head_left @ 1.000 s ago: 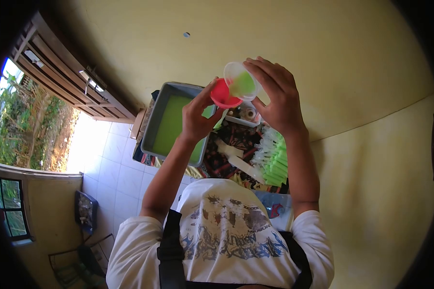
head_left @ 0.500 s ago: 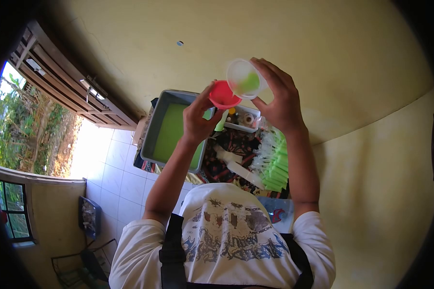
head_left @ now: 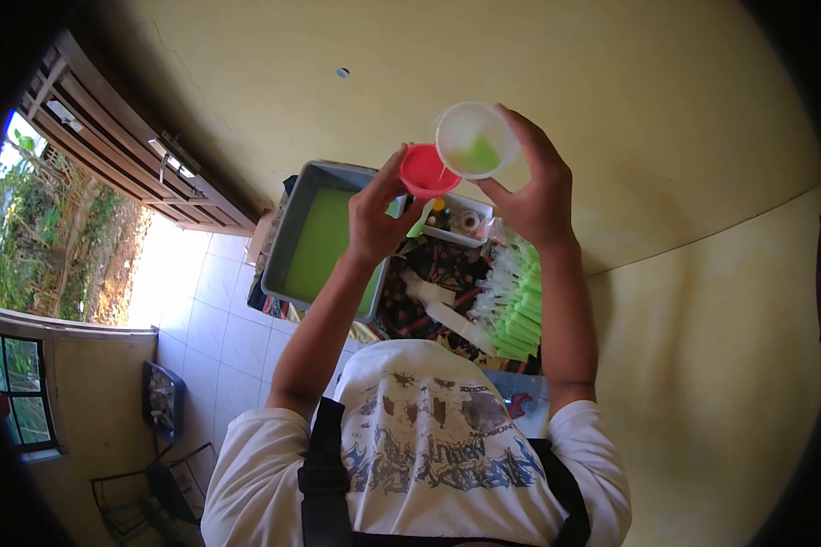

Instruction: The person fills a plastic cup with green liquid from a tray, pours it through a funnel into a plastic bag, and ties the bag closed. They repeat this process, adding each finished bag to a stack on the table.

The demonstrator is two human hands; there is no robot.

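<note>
Two rims touch: cup [head_left: 476, 139] over funnel [head_left: 426, 171].

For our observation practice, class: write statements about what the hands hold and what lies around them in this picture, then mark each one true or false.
1. The left hand holds a red funnel. True.
2. The clear cup in the right hand is filled to the brim. False: only a little green liquid sits in it.
3. The grey tray holds green liquid. True.
4. The filled green bags lie inside the grey tray. False: they lie beside it, on the patterned cloth.
5. The cup is tilted toward the funnel. True.
</note>
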